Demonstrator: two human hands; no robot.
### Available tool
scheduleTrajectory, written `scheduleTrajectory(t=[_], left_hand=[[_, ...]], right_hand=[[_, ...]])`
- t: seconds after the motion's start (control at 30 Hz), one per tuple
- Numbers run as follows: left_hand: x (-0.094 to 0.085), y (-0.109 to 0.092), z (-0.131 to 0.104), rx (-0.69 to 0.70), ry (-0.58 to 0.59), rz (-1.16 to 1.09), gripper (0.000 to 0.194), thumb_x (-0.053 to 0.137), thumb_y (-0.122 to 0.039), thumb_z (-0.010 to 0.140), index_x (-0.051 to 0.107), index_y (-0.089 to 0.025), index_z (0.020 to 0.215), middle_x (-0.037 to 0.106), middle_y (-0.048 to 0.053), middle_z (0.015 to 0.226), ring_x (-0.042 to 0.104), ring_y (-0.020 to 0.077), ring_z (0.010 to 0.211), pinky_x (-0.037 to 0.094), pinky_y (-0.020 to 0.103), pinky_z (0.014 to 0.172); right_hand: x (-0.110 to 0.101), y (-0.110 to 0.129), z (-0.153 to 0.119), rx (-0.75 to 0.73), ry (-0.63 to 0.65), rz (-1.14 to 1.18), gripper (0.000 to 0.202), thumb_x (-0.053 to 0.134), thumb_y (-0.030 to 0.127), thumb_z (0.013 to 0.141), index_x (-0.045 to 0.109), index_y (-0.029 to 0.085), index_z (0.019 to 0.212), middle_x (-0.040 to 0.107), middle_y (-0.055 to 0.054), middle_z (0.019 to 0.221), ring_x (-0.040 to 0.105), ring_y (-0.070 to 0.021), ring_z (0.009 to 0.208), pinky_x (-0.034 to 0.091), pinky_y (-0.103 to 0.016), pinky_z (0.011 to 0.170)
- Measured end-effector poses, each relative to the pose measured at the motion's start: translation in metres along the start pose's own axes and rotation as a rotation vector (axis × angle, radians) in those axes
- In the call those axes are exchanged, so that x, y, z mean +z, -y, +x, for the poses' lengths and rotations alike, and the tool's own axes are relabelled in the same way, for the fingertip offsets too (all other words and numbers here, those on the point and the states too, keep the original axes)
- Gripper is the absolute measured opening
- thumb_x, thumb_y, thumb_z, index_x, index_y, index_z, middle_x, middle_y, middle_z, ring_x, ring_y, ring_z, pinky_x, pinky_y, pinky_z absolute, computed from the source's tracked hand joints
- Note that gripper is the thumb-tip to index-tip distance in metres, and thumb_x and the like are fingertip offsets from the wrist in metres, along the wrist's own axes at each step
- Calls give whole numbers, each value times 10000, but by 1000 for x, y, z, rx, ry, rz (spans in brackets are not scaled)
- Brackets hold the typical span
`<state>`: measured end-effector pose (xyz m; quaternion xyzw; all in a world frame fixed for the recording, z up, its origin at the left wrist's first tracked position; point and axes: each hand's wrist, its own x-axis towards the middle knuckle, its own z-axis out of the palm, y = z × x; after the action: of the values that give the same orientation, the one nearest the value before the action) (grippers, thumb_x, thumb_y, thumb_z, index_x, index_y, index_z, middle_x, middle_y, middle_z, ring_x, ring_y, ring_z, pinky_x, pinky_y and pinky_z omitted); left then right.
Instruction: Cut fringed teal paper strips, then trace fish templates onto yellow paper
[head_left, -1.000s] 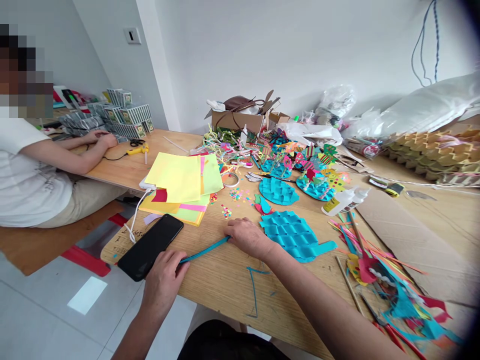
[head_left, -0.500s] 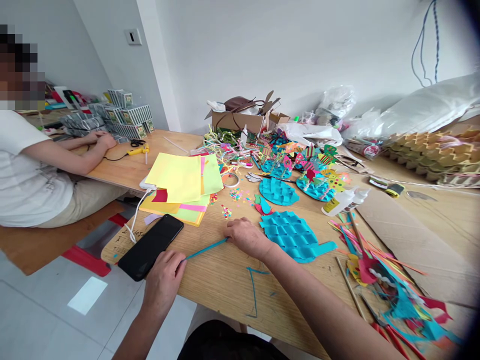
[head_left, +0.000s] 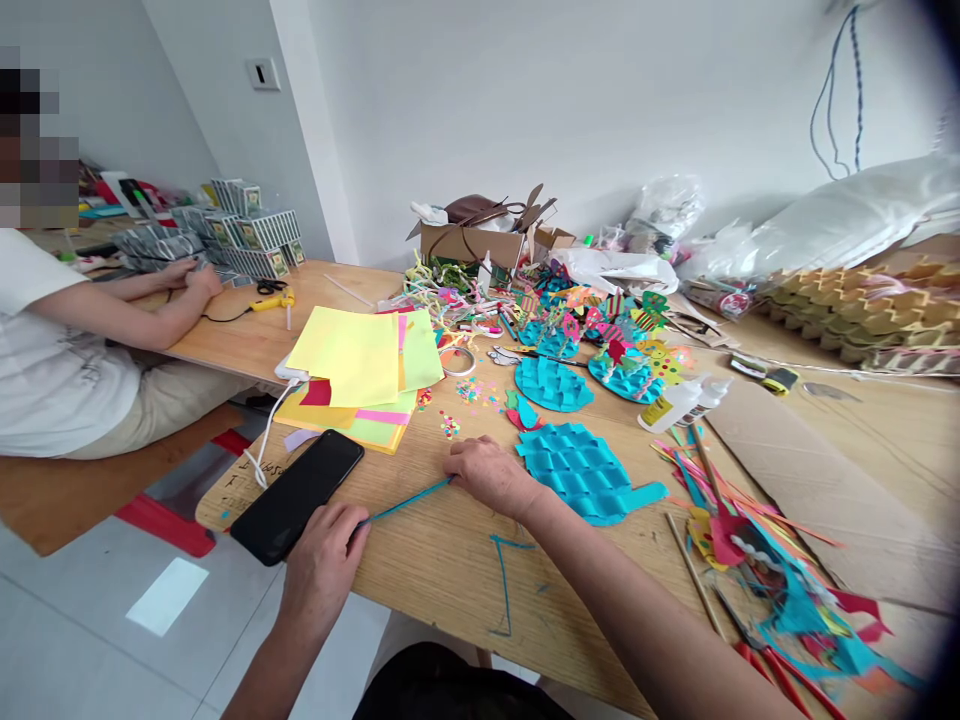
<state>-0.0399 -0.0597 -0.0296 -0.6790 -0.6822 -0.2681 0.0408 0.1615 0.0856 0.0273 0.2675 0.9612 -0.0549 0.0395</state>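
A narrow blue paper strip (head_left: pixel 411 499) stretches between my two hands, low over the wooden table. My left hand (head_left: pixel 330 545) pinches its near end beside a black phone (head_left: pixel 296 495). At the far end, my right hand (head_left: pixel 487 472) has its fingers closed on the strip. Just right of that hand lies a blue paper shape (head_left: pixel 581 470) covered in rows of raised folds, with a tab sticking out at its right. A thin bent blue strip (head_left: pixel 504 580) rests on the table below my right forearm. Behind is a second blue folded-paper oval (head_left: pixel 553 383).
Coloured paper sheets (head_left: pixel 349 355) are stacked at the left, near a tape roll (head_left: pixel 457 360). Glue bottles (head_left: pixel 675 402), paper scraps (head_left: pixel 795 590) and red-handled scissors (head_left: pixel 765 650) are on the right. A co-worker (head_left: pixel 67 350) sits at the left by stacked small cases (head_left: pixel 255 235).
The view has shifted slightly, so everything sits a little further left. Both hands keep their hold on the blue strip, with hardly any movement.
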Motion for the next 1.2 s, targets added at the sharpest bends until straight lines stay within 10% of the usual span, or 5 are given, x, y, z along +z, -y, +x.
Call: scheduleTrajectory(t=[0.4, 0.63, 1.0, 1.2], left_hand=[[-35, -31, 6, 128, -306, -326, 183, 536, -90, 794, 601, -225, 900, 580, 41, 942, 609, 158, 821, 529, 259, 683], [-51, -61, 1, 197, -163, -856, 264, 498, -66, 817, 572, -262, 977, 619, 36, 1096, 676, 165, 723, 584, 259, 512], [-63, -79, 2, 443, -46, -619, 309, 505, -105, 801, 544, -286, 1048, 673, 45, 1038, 651, 182, 893, 561, 264, 711], [-53, -91, -7, 299, -26, -717, 301, 349, -181, 854, 590, -255, 1019, 631, 63, 1115, 596, 216, 988, 498, 327, 806]], right_hand=[[-32, 0, -34, 114, -269, 1, 228, 431, 184, 882, 655, 212, 846, 600, -35, 1010, 545, -149, 805, 362, -239, 639], [-22, 1, -45, 35, -580, 383, 207, 444, 166, 877, 649, 188, 897, 657, -58, 999, 602, -135, 927, 457, -226, 788], [-37, 8, -58, 79, -791, 749, 253, 418, 129, 838, 648, 155, 941, 654, -75, 1047, 591, -139, 985, 468, -276, 855], [-43, 12, -55, 219, -1050, 1111, 138, 610, 212, 726, 673, 195, 847, 688, -61, 938, 617, -192, 934, 506, -326, 809]])
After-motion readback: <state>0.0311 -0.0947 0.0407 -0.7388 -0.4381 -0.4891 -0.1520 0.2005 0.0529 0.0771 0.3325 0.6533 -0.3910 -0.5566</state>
